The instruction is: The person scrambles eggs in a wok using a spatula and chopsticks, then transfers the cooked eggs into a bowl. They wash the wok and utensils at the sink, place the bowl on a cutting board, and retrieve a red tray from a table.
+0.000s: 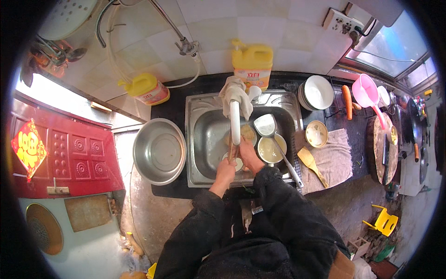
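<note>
Both of my hands are over the steel sink [209, 139], below the white faucet spout [235, 122]. My left hand [225, 173] is closed around the lower end of some thin brown sticks, which look like chopsticks [231, 150]. My right hand [249, 155] is against the same sticks, near a yellowish scrubber [248, 133]; whether it grips either is hard to tell. Under my hands lies a small bowl [237, 164], partly hidden. To the right, a steel spatula [266, 126] leans across a bowl of cloudy liquid [270, 150], its handle over the sink's front edge.
A steel basin [159, 151] stands left of the sink. On the right are a patterned bowl [316, 134], a wooden spatula [310, 162] on a cloth [336, 150], stacked bowls [318, 92] and a knife [386, 160] on a round board [376, 153]. Yellow detergent jugs [256, 57] stand behind.
</note>
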